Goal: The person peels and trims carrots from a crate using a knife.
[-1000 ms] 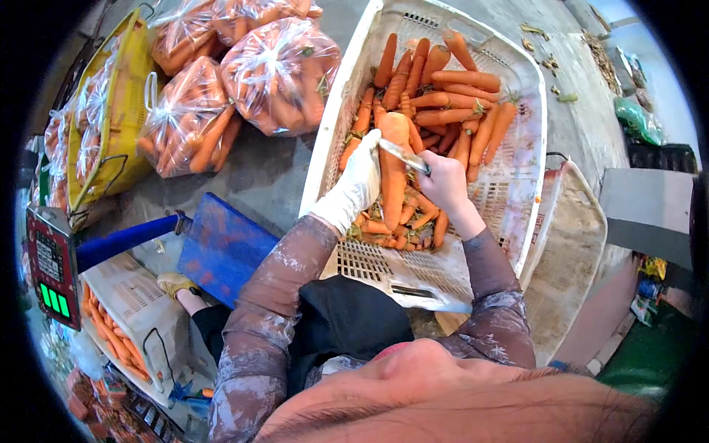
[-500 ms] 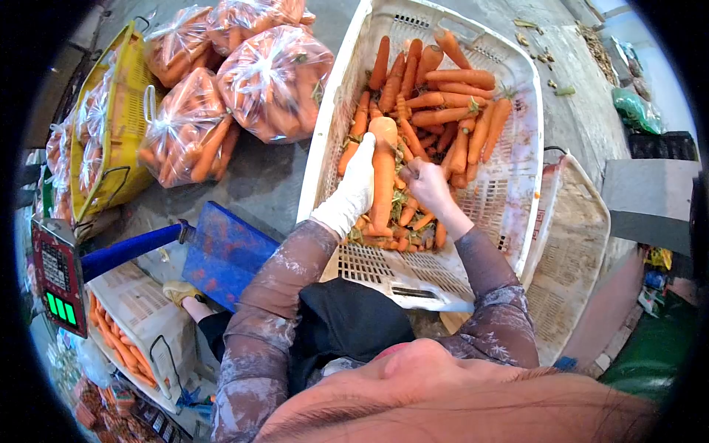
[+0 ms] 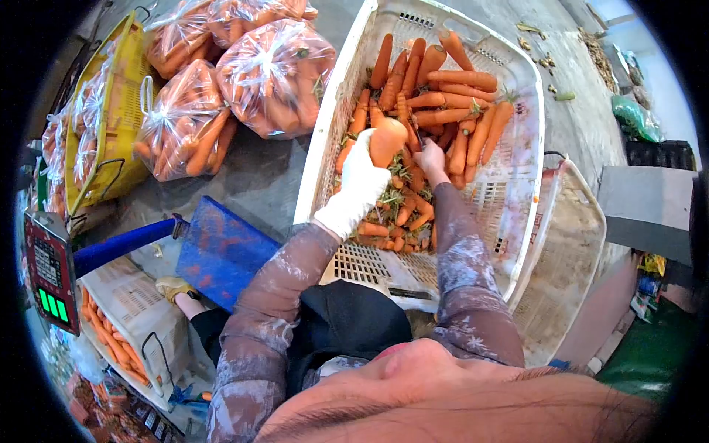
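My left hand, in a white glove, is closed around a thick carrot. That carrot's blunt end points up toward me, and the glove hides part of its length. My bare right hand is closed just to the right of it, low over the carrots. A thin dark sliver shows at its fingertips, too small to name. Both hands are inside a white plastic crate. Whole carrots lie at the crate's far end; smaller pieces and green tops lie nearer me.
Tied clear bags of carrots stand left of the crate, beside a yellow crate. A scale with a blue platform and lit display is at left. Another crate of carrots sits below it. An off-white crate is at right.
My left hand has tipped the thick carrot from lying lengthwise to end-up. My right hand has reached slightly farther into the crate, with the arm straighter.
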Demonstrator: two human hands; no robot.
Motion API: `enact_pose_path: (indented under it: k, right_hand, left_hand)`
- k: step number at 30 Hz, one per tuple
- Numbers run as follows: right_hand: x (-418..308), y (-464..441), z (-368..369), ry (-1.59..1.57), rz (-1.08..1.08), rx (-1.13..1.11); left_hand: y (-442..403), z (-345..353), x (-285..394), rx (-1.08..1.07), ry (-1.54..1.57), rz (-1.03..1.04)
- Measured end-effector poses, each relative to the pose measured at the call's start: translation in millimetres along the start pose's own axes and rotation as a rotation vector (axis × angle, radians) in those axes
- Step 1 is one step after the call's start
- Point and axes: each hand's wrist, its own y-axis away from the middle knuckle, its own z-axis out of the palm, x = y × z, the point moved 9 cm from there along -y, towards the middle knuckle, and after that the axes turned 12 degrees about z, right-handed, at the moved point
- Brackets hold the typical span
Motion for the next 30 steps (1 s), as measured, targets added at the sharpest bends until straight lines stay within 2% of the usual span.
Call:
enact_pose_path:
  k: [1, 2, 4, 6, 8, 9, 10, 12, 13, 14, 16, 18, 20, 21, 22, 23, 26, 29, 30]
  right_hand:
    - [2.6, -6.3, 9.9, -0.045, 0.045, -0.017]
    - [4.0, -10.4, 13.7, -0.152, 0.049, 0.027]
    - [37.6, -63.6, 64.5, -0.39, -0.03, 0.01]
    - [10.6, -14.6, 13.1, -0.365, -0.069, -0.004]
    - [-2.4, 8.3, -8.5, -0.516, -0.138, -0.097]
    - [-7.0, 22.2, -18.7, -0.7, -0.154, -0.193]
    - [-11.6, 38.8, -31.2, -0.884, -0.168, -0.285]
    - [-26.1, 72.0, -68.3, -1.094, -0.43, -0.289]
    - [-39.7, 100.4, -94.6, -1.16, -0.573, -0.305]
    - [-38.9, 111.1, -103.8, -1.197, -0.506, -0.328]
    - [-62.4, 165.6, -141.9, -1.009, -0.705, -0.238]
    - [-76.4, 210.9, -147.4, -0.626, -0.897, -0.215]
    - [-83.1, 235.2, -158.5, -0.546, -0.992, -0.212]
    - [-70.2, 229.5, -161.2, -0.603, -0.856, -0.187]
    - [-58.2, 224.3, -168.0, -0.89, -0.839, -0.114]
    - [-40.4, 207.2, -158.9, -0.971, -0.628, -0.167]
    - [-19.3, 178.0, -162.3, -0.781, -0.328, -0.076]
    - [-5.3, 146.0, -145.4, -0.673, -0.318, -0.025]
    - [4.2, 131.2, -124.3, -0.581, -0.195, -0.126]
  left_hand:
    - [-1.3, 2.8, 8.1, -0.02, 0.021, 0.088]
    - [-1.1, 3.2, 8.1, -0.015, 0.023, 0.089]
    - [1.3, 0.2, 28.6, -0.003, -0.214, 0.232]
    - [1.1, -4.1, 29.1, -0.004, -0.263, 0.197]
    - [4.8, 1.1, 2.3, -0.066, -0.039, -0.062]
    - [9.3, 5.5, -9.9, 0.024, 0.345, -0.222]
    - [14.9, 11.6, -25.2, 0.036, 0.483, -0.386]
    - [23.3, 23.2, -43.2, 0.08, 0.801, -0.693]
    - [21.0, 23.9, -34.4, 0.13, 0.911, -0.7]
    - [21.5, 23.9, -28.6, 0.112, 0.959, -0.716]
    - [21.0, 31.7, -13.4, 0.078, 1.103, -0.731]
    - [26.2, 43.6, 1.7, -0.018, 1.262, -0.729]
    - [28.6, 46.2, 0.4, -0.111, 1.26, -0.67]
    - [32.0, 43.2, -1.0, -0.138, 1.234, -0.711]
    - [33.7, 39.5, 3.2, -0.167, 1.207, -0.75]
    - [29.7, 35.1, 11.8, -0.213, 1.133, -0.668]
    - [32.2, 31.8, 21.7, -0.223, 1.026, -0.629]
    - [31.1, 36.4, 19.4, -0.24, 1.05, -0.64]
    - [34.2, 34.7, 14.6, -0.216, 1.054, -0.678]
